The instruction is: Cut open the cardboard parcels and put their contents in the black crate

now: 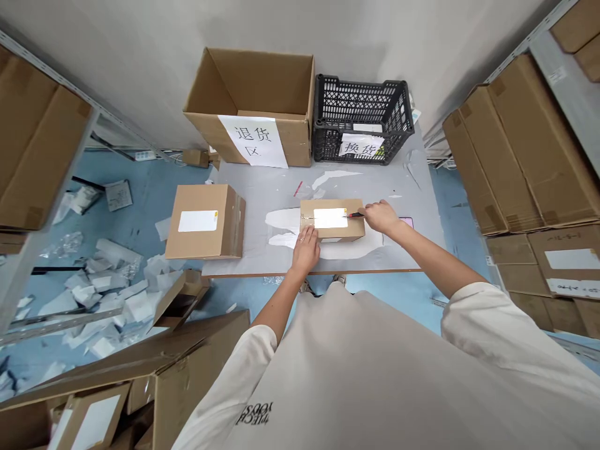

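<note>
A small cardboard parcel (332, 220) with a white label lies on the grey table (409, 250). My left hand (305, 251) rests flat on its near left corner and holds nothing. My right hand (380, 217) grips a utility knife (355, 215) with a dark handle and red detail. The knife's tip touches the parcel's top at the right end of the label. White paper scraps (281, 220) lie under and around the parcel. The knife's blade is too small to make out.
A second taped carton (205, 222) stands at the table's left. At the back are an open carton (248, 87) with a paper sign and a black plastic crate (362, 119). Stacked flattened cartons (520, 144) line the right, and packing scraps (94, 294) litter the floor at left.
</note>
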Demonstrator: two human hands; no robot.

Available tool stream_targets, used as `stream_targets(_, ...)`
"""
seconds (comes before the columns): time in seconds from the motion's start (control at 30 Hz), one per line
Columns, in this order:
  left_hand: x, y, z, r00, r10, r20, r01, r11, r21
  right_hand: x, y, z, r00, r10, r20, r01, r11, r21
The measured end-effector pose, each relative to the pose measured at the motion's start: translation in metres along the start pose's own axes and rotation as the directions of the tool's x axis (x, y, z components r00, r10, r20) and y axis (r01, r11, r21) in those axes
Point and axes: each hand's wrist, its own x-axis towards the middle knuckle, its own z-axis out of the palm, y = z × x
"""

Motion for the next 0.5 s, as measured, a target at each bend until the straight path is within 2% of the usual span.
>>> stream_targets(0.17,0.002,-0.003,-0.002,1.0,-0.011,0.011,0.011,1.0,0.0,-0.018,0.044,0.01,0.996,0.087,-0.022,-0.087,0.996,-0.005)
stream_targets(0.3,0.002,-0.004,-0.004,1.0,-0.013,0.009,0.013,1.0,-0.002,-0.035,0.078,0.019,0.99,0.142,0.024,-0.142,0.99,0.017)
stream_targets(0.4,0.005,0.0,-0.007,1.0,-0.013,-0.004,0.013,0.999,0.031,-0.042,0.083,0.022,0.988,0.152,-0.018,-0.149,0.983,0.104)
stream_targets(0.5,0.011,0.008,-0.009,0.999,-0.034,0.0,0.034,0.996,0.081,-0.036,0.066,0.02,0.991,0.108,-0.079,-0.09,0.975,0.205)
